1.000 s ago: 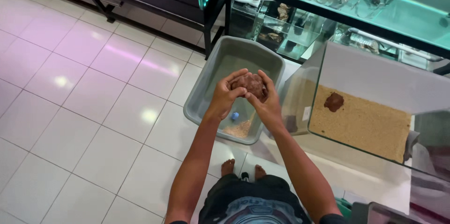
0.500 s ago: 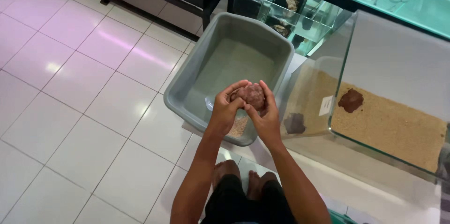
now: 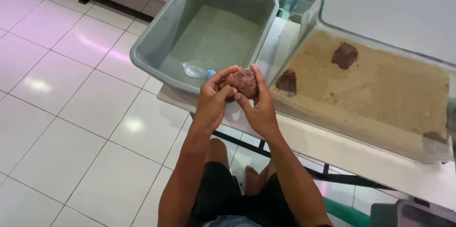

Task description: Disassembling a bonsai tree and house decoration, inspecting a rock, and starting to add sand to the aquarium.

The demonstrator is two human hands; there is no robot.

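Reddish-brown rock (image 3: 243, 82) — lumpy, held aloft

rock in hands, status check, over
Left hand and right hand both cupping the reddish rock. Held above grey tub edge, beside sand tank. Nothing blocking.

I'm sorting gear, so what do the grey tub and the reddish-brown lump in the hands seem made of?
Grey rectangular tub: likely plastic, smooth matte moulded walls. Reddish-brown rough lump: probably porous rock, pitted and dull, cupped between left hand and right hand.
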